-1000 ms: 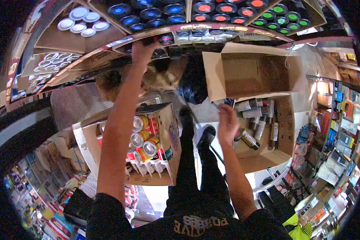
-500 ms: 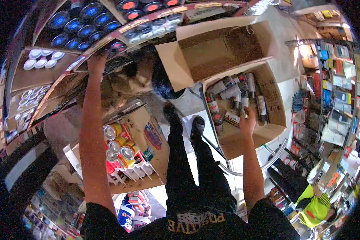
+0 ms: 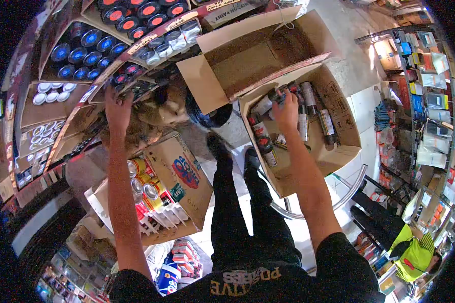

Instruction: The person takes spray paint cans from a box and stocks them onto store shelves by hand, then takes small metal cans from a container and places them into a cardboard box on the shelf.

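Note:
My right hand (image 3: 286,112) reaches into an open cardboard box (image 3: 346,146) on a metal-framed support. Its fingers close around a spray can (image 3: 274,95) near the far side; the hand partly hides it. Several more spray cans lie and lean in the box, including a light-labelled one (image 3: 328,125) at the right and a red-and-dark one (image 3: 260,130) at the left. My left hand (image 3: 119,108) is raised at the shelf edge, fingers apart, below a compartment of dark cans with red-marked tops (image 3: 120,79). I see nothing held in it.
Shelf compartments hold blue-topped cans (image 3: 91,38) and white-capped cans (image 3: 53,92). Another open carton (image 3: 268,55) stands behind the box. By my left leg, a carton (image 3: 187,202) holds yellow and red cans. A person in a bright yellow top (image 3: 412,252) is at lower right.
My right hand has moved left and farther into the box, from one can to another. My left hand has drawn slightly back from the shelf, its fingers now showing. The view has shifted.

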`<state>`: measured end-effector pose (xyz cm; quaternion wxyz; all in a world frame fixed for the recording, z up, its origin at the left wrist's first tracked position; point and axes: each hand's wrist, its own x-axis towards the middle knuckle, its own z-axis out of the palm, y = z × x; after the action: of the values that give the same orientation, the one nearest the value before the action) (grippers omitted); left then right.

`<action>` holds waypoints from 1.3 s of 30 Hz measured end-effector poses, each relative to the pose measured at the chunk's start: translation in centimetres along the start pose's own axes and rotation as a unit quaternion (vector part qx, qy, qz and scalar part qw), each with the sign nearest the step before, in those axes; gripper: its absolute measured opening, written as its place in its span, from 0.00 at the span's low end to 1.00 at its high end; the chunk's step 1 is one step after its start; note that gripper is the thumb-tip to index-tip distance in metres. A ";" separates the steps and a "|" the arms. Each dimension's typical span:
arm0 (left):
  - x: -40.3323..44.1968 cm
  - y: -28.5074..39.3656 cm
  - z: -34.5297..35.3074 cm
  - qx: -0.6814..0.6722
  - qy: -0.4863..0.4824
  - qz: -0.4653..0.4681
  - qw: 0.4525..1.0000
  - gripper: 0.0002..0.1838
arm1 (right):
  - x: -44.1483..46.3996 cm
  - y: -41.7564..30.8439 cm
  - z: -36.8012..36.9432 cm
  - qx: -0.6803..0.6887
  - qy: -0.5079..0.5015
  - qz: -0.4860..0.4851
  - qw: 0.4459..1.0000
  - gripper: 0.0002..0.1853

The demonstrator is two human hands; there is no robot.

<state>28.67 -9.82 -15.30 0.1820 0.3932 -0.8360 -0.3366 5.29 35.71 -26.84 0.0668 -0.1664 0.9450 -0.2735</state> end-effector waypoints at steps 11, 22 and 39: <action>-16.9 9.0 -1.3 0.088 -0.077 0.048 0.992 0.37 | 1.3 2.7 2.8 0.034 -0.072 0.126 0.989 0.42; -25.1 16.8 7.3 -0.268 -0.168 -0.067 0.946 0.31 | -9.9 -11.4 -13.8 0.216 0.044 -0.057 0.974 0.32; -24.3 16.9 3.5 -0.729 -0.207 -0.398 0.516 0.16 | -15.5 -23.2 -17.2 0.337 -0.106 -0.166 0.921 0.34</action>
<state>32.80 18.45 -6.86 0.0732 0.3335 -0.0671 -0.9375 22.43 31.25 0.71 0.1722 -0.3170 0.7433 -0.5633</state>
